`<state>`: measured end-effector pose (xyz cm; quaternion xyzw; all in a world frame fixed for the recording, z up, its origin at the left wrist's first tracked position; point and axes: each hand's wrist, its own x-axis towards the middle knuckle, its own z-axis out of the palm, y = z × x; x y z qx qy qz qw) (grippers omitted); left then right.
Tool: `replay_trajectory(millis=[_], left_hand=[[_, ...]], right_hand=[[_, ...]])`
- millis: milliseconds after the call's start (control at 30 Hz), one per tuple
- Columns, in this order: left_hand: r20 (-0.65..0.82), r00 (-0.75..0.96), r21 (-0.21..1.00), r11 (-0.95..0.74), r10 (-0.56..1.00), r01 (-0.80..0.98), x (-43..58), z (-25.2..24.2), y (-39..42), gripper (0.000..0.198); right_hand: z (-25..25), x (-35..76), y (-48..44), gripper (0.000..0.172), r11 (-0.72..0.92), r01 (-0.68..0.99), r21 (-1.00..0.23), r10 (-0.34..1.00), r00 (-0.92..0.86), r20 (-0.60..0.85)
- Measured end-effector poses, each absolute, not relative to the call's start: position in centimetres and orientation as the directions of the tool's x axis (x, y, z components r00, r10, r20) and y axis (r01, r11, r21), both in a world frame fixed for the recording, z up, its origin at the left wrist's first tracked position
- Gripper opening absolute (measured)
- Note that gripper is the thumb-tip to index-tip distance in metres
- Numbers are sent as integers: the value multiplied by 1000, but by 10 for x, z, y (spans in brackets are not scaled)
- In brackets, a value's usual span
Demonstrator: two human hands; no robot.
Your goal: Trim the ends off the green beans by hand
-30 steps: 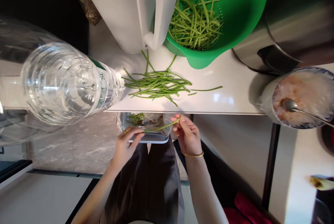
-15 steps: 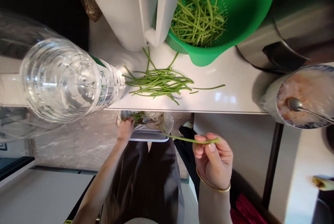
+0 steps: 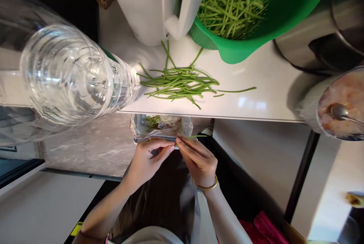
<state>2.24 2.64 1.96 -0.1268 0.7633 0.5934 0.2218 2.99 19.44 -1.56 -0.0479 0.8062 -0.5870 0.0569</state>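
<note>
Left hand (image 3: 150,158) and right hand (image 3: 197,158) meet at the fingertips, thumb and fingers of each pinched around a slim green stem (image 3: 198,136), mostly hidden where they close. Its long axis runs sideways, roughly parallel to the front edge of the counter (image 3: 273,98); the visible end juts past the right hand, the nearer one. Just beyond the hands is a plastic-lined bin (image 3: 187,125). Farther off, a loose pile of stems (image 3: 182,83) lies on the counter, before a green colander (image 3: 287,8).

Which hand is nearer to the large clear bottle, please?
Left. In the picture, the left hand is below and right of the bottle; the right hand is farther right.
</note>
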Motion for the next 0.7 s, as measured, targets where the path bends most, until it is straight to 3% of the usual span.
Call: replay_trajectory(millis=[233,367,467,567,633,700], left_hand=[[-581,-814,784,286,25,-551,24,10,25,13],[-626,-778,762,249,49,-597,21,10,23,14],[-639,-767,752,255,57,-608,17,1,16,17],[-613,-789,712,399,-47,-578,16,-23,2,16],[-585,-801,629,550,-130,-549,16,-44,-8,15],[-568,-803,510,687,-181,-517,18,-64,-17,15]], right_hand=[[-21,29,196,53,411,-178,-894,-278,-959,63],[-19,27,191,50,317,-144,-937,-252,-966,63],[-15,24,190,37,164,55,-985,-132,-988,-77],[-14,18,195,22,-100,217,-971,91,-970,-226],[-15,14,201,14,-266,208,-941,240,-931,-274],[-16,10,208,12,-330,163,-930,360,-889,-283]])
